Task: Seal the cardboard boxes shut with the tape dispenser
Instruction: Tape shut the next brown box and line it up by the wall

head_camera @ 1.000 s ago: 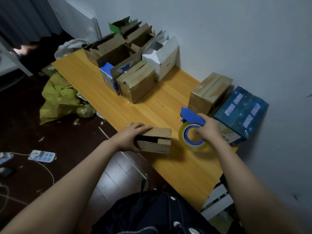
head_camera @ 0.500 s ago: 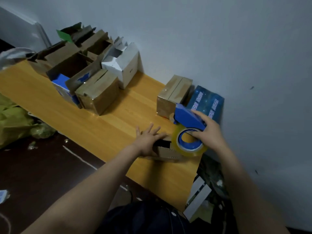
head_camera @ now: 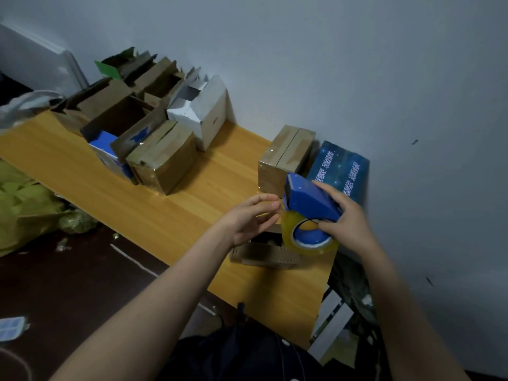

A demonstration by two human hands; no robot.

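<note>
My right hand (head_camera: 345, 221) grips a blue tape dispenser (head_camera: 310, 202) with a roll of clear yellowish tape (head_camera: 291, 240), held above the table. Under it lies a small flat cardboard box (head_camera: 264, 254) near the table's front edge, partly hidden by the roll and my left hand. My left hand (head_camera: 253, 218) hovers above that box with fingers spread, its fingertips close to the dispenser's front end. A taped brown box (head_camera: 286, 158) stands behind the dispenser by the wall. Another taped brown box (head_camera: 165, 158) stands further left.
The wooden table (head_camera: 170, 215) runs along a grey wall. Several open cardboard boxes and a white box (head_camera: 203, 114) crowd its far left end. A dark blue printed box (head_camera: 341, 169) lies at the right. Yellow-green bags (head_camera: 30, 204) and litter are on the dark floor.
My left hand has lifted off the small box and moved up toward the dispenser's front. My right hand has raised the dispenser off the table and holds it above the box.
</note>
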